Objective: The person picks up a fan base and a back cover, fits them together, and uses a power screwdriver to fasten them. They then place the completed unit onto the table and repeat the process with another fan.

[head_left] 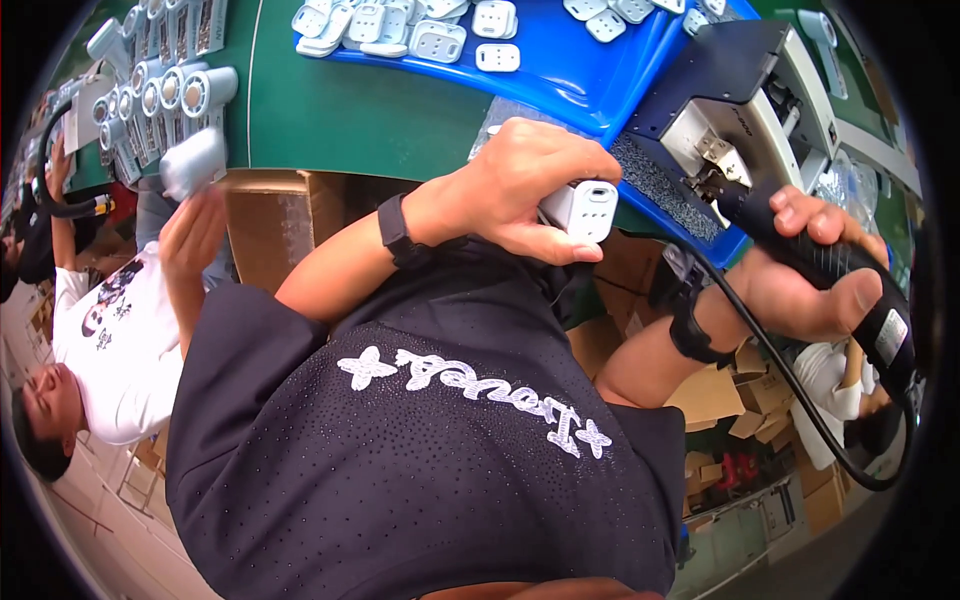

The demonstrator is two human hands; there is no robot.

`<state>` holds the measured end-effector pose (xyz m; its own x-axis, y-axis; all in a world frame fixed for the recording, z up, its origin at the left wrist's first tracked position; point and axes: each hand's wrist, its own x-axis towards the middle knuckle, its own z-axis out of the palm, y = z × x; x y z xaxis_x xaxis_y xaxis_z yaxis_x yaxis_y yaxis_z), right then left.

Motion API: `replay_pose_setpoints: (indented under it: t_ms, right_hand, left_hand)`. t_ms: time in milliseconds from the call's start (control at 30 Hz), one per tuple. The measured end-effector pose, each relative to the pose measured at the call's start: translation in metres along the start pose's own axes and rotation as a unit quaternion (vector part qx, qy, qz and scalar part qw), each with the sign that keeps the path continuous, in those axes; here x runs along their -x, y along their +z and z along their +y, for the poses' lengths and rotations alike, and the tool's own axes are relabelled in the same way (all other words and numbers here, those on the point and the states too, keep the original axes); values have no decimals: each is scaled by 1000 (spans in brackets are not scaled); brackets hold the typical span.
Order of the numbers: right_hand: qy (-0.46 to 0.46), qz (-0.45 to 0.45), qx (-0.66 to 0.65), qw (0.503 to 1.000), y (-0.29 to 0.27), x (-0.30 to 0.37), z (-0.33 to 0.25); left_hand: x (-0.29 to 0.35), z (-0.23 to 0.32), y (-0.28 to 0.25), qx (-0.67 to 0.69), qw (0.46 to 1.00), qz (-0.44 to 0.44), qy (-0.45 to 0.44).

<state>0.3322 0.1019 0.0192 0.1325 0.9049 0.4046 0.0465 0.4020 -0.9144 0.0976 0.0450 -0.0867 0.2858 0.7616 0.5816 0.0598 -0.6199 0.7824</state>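
My left hand grips a white box-shaped plastic housing, fingers over its top and thumb along its lower side. The end facing right has a slot and several small holes. My right hand is wrapped round a black corded electric screwdriver, which slants up to the left. Its front end is close to the metal outlet of a screw feeder; whether the bit touches anything there, I cannot tell. A black cord loops below the right hand.
A blue tray with several white end caps lies on the green table. Light-blue handheld devices stand at the far left. Beside me a co-worker holds another, blurred. Cardboard boxes stand below the table edge.
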Motion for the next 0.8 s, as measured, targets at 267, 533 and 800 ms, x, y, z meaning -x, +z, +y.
replay_pose_setpoints:
  t_ms: [267, 533, 800]
  right_hand:
    - [-23, -141, -275, 951, 22, 35, -89]
    - [8, -289, -252, 924, 35, 16, -86]
    - [1, -328, -273, 904, 35, 16, -72]
  left_hand:
    - [-1, 0, 2, -2, 1000, 4, 6]
    - [-2, 2, 1, 7, 1000, -1, -25]
    - [-1, 3, -1, 11, 999, -17, -29]
